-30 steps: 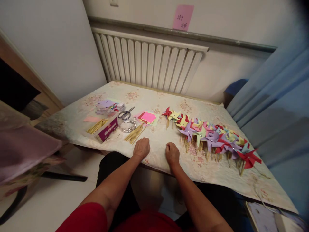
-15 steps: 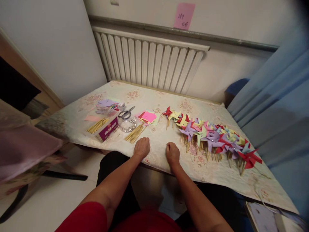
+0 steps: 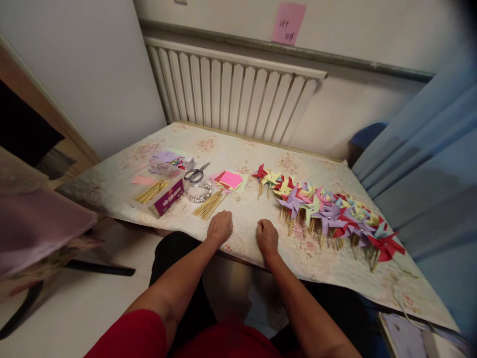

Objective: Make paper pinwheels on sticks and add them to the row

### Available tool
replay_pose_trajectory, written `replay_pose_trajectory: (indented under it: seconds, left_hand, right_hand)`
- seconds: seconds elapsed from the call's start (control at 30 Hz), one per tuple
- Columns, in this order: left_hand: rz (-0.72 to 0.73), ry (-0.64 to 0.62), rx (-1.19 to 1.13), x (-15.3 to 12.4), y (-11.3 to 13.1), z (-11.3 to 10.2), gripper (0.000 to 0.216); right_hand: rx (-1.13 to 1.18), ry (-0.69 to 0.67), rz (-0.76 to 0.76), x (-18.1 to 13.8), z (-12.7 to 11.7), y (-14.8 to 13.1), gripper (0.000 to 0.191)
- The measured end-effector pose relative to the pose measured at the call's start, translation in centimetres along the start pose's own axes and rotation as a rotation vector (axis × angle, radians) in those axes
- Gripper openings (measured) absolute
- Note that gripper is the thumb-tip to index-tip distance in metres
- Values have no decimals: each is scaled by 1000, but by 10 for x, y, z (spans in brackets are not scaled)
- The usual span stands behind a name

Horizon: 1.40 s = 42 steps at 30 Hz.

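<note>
Warm, rather dim indoor light, brightest on the radiator (image 3: 231, 92) in the upper middle of the frame; the tablecloth (image 3: 238, 149) is evenly lit, without glare; soft shadow lies beneath its near edge; the centre, around the fisted left hand (image 3: 219, 227) and right hand (image 3: 267, 236), is sharpest; the curtain (image 3: 428, 149) at the right edge is smeared, the upper right corner dark; straight lines bow toward the edges.

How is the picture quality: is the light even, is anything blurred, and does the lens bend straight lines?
In the head view the light is dim and warm, and the upper right corner falls dark; the blue curtain at the right edge looks smeared, while the pinwheels and the left hand and right hand are sharp; the wide lens makes the radiator slats lean apart.
</note>
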<state>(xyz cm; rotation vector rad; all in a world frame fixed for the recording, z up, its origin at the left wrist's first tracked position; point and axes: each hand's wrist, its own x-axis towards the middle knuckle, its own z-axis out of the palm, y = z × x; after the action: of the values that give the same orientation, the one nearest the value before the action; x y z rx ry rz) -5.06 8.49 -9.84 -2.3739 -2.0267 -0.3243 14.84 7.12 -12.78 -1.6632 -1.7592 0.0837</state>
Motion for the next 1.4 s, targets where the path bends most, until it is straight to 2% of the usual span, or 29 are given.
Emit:
replay_pose_trajectory:
  seconds: [0.77,1.4]
  left_hand:
    - [15,-1,11,2,1,-1,20]
    - [197,15,-107,44,-3,11,19]
  right_hand:
    - [-27,-11,-3,1,-2,-3,20]
    - [-84,-38,-47,2,-2,-6,20]
